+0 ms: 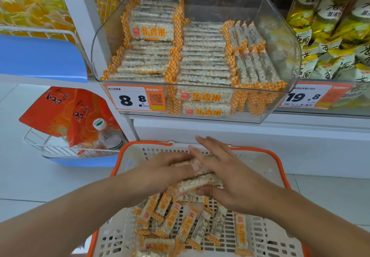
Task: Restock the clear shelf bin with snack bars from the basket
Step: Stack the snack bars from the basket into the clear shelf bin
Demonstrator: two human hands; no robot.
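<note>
A beige basket with an orange rim (279,162) sits low in front of me, holding several loose snack bars (186,224) in orange-checked wrappers. Above the pile, my left hand (166,168) and my right hand (226,174) together hold a small bundle of bars (197,182). The left fingers curl over the bundle's far side. The right thumb presses under it while the right fingers lie straight over the top. The clear shelf bin (280,42) stands above on the shelf, filled with rows of the same bars, with free room at its right end.
A price tag reading 8.8 (136,99) is fixed to the bin's front. A neighbouring bin of yellow-green snack bags (338,36) stands to the right. At lower left, a white wire rack (60,148) holds an orange bag and a bottle. White shelf base lies behind the basket.
</note>
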